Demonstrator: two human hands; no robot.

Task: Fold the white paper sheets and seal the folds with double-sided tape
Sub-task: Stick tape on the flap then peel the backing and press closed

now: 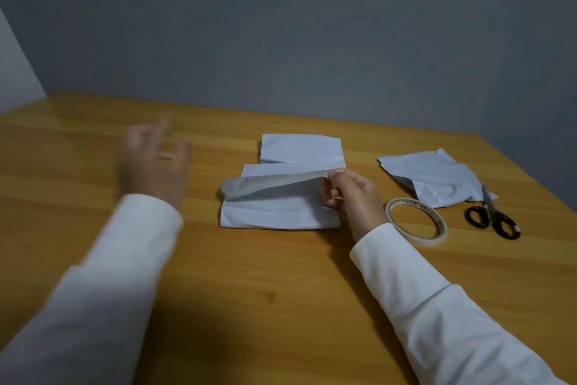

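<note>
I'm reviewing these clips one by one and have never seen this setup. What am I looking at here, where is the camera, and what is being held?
There is no robot: a person in white sleeves works with bare hands, filmed by one wide-angle camera worn on the head, looking down at a wooden table. The right hand pinches the right edge of a partly folded white paper sheet and lifts a flap of it. The left hand is blurred, in the air to the left, and seems to hold nothing. To the right lie a roll of tape, black-handled scissors and a crumpled white sheet; the scissors' blades rest on that sheet.
</note>
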